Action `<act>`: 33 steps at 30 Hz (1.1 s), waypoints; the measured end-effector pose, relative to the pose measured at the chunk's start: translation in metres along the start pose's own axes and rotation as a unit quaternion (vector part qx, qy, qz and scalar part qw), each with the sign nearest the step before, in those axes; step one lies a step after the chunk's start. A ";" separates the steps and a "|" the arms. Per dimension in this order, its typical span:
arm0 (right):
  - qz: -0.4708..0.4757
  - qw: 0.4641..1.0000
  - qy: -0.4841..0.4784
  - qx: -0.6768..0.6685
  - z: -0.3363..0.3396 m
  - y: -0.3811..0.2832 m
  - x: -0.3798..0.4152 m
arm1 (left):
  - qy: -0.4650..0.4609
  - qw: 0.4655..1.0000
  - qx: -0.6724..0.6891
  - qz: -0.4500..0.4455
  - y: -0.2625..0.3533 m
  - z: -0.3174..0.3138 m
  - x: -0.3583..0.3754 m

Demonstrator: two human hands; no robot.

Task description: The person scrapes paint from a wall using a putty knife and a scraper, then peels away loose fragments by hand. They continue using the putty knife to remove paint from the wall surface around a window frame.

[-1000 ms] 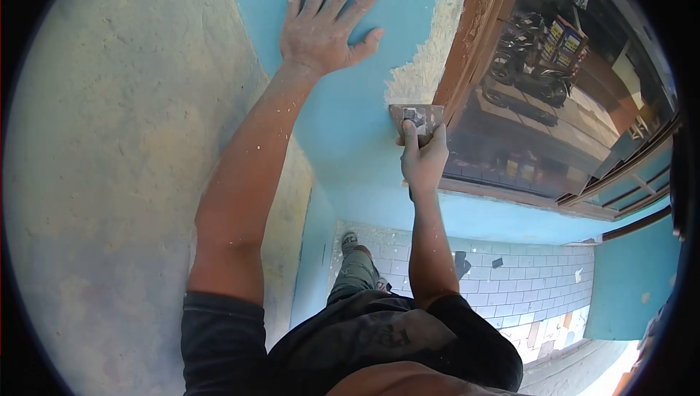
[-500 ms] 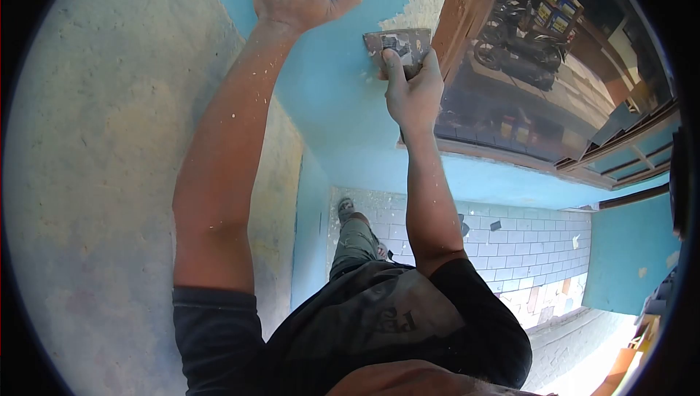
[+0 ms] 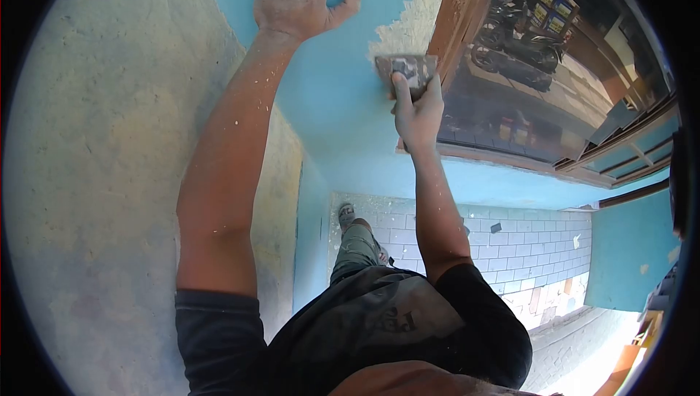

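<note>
My left hand lies flat on the blue painted wall, fingers spread, holding nothing. In my right hand is a wide-bladed scraper, its worn, speckled blade against the wall beside the window frame. The thumb presses on the near face of the blade, and the handle is hidden by the hand. Above the blade runs a pale, ragged-edged strip of bare wall where the blue paint is gone.
A brown wooden window frame with dark reflecting glass stands at the right. A patchy grey-beige wall fills the left. Below, small dark pieces lie on the tiled floor near my foot.
My right hand has drawn the scraper down the wall, slightly to the right, and more bare wall shows above the blade. My left hand stays in nearly the same place.
</note>
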State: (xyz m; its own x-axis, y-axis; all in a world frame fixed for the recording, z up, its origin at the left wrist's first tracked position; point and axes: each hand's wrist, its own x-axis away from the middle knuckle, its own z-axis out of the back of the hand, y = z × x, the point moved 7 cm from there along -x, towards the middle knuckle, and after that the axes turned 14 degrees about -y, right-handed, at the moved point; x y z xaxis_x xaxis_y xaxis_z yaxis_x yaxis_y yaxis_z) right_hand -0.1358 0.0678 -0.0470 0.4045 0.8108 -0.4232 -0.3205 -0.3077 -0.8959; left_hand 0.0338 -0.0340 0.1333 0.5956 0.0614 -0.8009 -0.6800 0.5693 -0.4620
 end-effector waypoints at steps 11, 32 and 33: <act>-0.170 0.980 0.030 -0.098 0.004 0.120 0.078 | 0.072 0.997 -0.032 -0.026 -0.001 -0.001 0.000; -0.046 0.995 0.035 0.080 0.002 0.091 0.056 | 0.007 0.997 -0.073 0.009 0.002 -0.002 -0.001; -0.063 0.993 0.044 0.091 0.005 0.098 0.059 | 0.024 0.998 -0.060 0.007 0.003 -0.003 -0.002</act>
State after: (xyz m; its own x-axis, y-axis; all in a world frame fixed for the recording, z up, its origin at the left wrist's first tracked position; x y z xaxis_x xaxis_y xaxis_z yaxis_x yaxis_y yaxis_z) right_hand -0.1472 0.0884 -0.1590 0.5224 0.7878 -0.3262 -0.4082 -0.1049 -0.9069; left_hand 0.0293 -0.0347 0.1320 0.5667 0.0280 -0.8234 -0.7364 0.4654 -0.4910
